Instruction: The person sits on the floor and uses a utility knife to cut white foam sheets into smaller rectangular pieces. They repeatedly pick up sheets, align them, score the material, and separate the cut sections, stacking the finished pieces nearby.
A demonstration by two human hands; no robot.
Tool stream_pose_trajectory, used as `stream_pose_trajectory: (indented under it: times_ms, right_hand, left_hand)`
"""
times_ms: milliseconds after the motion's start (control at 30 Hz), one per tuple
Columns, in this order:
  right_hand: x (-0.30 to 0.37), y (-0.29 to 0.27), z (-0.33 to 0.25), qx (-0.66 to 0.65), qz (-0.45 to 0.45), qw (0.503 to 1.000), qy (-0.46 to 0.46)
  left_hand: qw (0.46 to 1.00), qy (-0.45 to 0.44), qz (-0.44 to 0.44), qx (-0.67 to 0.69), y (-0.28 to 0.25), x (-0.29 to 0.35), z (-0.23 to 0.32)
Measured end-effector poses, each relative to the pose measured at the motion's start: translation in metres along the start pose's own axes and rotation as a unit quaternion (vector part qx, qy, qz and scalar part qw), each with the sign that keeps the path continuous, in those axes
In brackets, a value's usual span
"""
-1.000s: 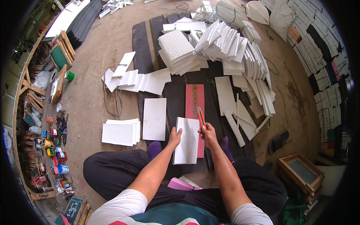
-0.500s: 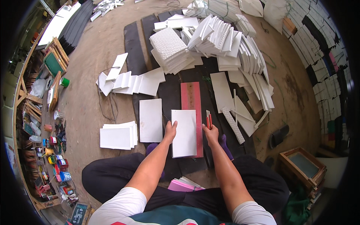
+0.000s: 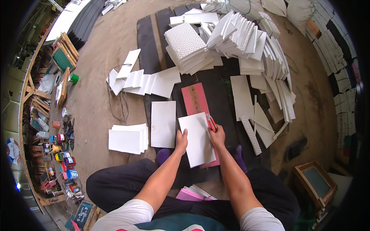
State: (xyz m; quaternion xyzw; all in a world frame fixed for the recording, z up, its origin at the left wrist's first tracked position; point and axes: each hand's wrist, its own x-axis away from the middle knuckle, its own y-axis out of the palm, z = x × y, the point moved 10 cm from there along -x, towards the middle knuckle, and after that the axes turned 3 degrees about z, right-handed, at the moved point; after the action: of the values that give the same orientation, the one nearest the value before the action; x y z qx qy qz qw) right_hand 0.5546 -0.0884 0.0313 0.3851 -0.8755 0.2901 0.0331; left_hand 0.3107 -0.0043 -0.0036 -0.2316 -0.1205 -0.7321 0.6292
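A white rectangular foam sheet (image 3: 197, 142) lies tilted over a narrow red board (image 3: 194, 96), its top leaning left. My left hand (image 3: 181, 142) grips the sheet's left edge, thumb on top and fingers hidden beneath. At the right edge, my right hand (image 3: 217, 136) is closed around what looks like a red utility knife (image 3: 211, 123), its tip pointing away from me. That hand touches or nearly touches the sheet's edge. Left of my left hand lies a single white sheet (image 3: 163, 124), and further left a small stack of white sheets (image 3: 127, 140).
Beyond the board rise tall piles of white foam sheets (image 3: 187, 46) on dark mats (image 3: 150, 42). Offcuts (image 3: 250, 134) lie to the right, near a wooden frame (image 3: 316, 183). Paint cans (image 3: 65, 161) line the left side. Pink sheets (image 3: 192, 193) sit between my legs.
The white sheet and the red board have turned, their far ends swinging left. My right hand has come in to the sheet's right edge with the knife. The whole view has shifted slightly.
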Motion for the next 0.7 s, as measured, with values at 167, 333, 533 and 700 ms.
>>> stream_pose_trajectory:
  times_ms: [167,333,533,700]
  right_hand:
    - [-0.003,0.008,-0.003,0.056,0.004,0.998,-0.016]
    - [0.004,-0.009,0.001,0.031,0.017,0.999,0.018]
    - [0.037,0.011,0.031,-0.014,-0.08,0.995,0.057]
    - [0.053,0.007,0.033,0.001,-0.028,0.999,0.035]
  left_hand:
    - [0.999,-0.003,0.04,-0.002,-0.018,-0.014,-0.019]
    - [0.999,0.028,0.022,0.029,-0.022,-0.016,0.005]
    - [0.984,-0.006,0.022,0.176,-0.014,-0.014,0.003]
    - [0.985,-0.021,0.04,0.169,-0.014,-0.026,-0.005]
